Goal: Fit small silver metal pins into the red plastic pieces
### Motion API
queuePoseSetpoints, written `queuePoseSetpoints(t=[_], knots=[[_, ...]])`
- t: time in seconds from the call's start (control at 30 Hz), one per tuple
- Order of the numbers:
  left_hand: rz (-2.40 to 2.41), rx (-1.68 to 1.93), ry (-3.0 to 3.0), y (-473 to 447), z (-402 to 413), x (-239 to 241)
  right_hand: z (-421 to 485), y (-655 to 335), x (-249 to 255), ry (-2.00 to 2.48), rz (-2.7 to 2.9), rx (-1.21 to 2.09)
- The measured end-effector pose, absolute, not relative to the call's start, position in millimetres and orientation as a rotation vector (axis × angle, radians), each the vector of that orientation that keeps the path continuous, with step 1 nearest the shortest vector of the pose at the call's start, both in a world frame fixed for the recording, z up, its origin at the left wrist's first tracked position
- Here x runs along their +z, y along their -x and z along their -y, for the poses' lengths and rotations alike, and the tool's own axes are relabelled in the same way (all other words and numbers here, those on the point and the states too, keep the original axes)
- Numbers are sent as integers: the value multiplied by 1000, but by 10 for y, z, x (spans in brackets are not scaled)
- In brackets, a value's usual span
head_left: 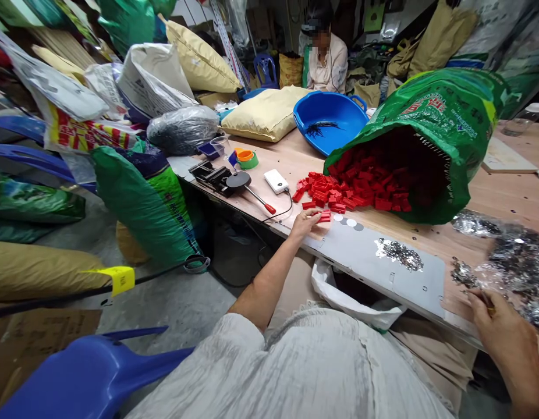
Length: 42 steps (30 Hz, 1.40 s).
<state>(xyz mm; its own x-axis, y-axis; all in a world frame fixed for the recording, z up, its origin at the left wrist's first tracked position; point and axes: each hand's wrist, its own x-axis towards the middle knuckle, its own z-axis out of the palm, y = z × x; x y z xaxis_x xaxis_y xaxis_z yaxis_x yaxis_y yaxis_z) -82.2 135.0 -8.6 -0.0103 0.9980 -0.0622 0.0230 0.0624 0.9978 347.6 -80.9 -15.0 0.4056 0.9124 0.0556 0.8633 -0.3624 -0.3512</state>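
My left hand (pixel 305 221) reaches out to the table's near edge and its fingers close on a small red plastic piece (pixel 325 216). Beyond it a heap of red plastic pieces (pixel 352 189) spills from a green sack (pixel 444 116) lying on its side. My right hand (pixel 492 317) rests at the right by a clear bag of small shiny metal parts (pixel 514 270). Its fingers pinch something thin that I cannot make out. A small pile of metal parts (pixel 398 251) lies on a grey plate (pixel 374 262) between my hands.
A blue basin (pixel 334 116), a white power bank (pixel 276 180), tape rolls (pixel 247 157) and a black tool with a red handle (pixel 238 181) sit on the wooden table (pixel 505 195). Another person (pixel 324 55) sits behind. Stuffed sacks crowd the left; a blue chair (pixel 90 372) is near.
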Motion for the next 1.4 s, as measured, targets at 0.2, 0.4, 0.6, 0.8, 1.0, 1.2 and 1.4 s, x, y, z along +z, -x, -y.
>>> queuePoseSetpoints(t=[0.2,0.4,0.6,0.8,1.0,1.2,1.4], knots=[[-698,1036,-714,711,-1046,176,828,-3444,-119,2220,1542,105],[-654,1089,-794,377,-676,281,746,-3195,99,2117,1302,107],[-782,1309,-1904,151,-396,338,553,-2450,484,1741,1243,536],[-695,1245,-2174,79,-266,421,439,-1996,676,1539,1400,632],[-723,1011,-1440,-35,-119,544,423,-1847,681,1494,1511,630],[-559,920,-813,-105,-84,534,463,-1806,624,1456,1564,650],[-462,683,-655,-49,-75,462,447,-1860,638,1460,1576,574]])
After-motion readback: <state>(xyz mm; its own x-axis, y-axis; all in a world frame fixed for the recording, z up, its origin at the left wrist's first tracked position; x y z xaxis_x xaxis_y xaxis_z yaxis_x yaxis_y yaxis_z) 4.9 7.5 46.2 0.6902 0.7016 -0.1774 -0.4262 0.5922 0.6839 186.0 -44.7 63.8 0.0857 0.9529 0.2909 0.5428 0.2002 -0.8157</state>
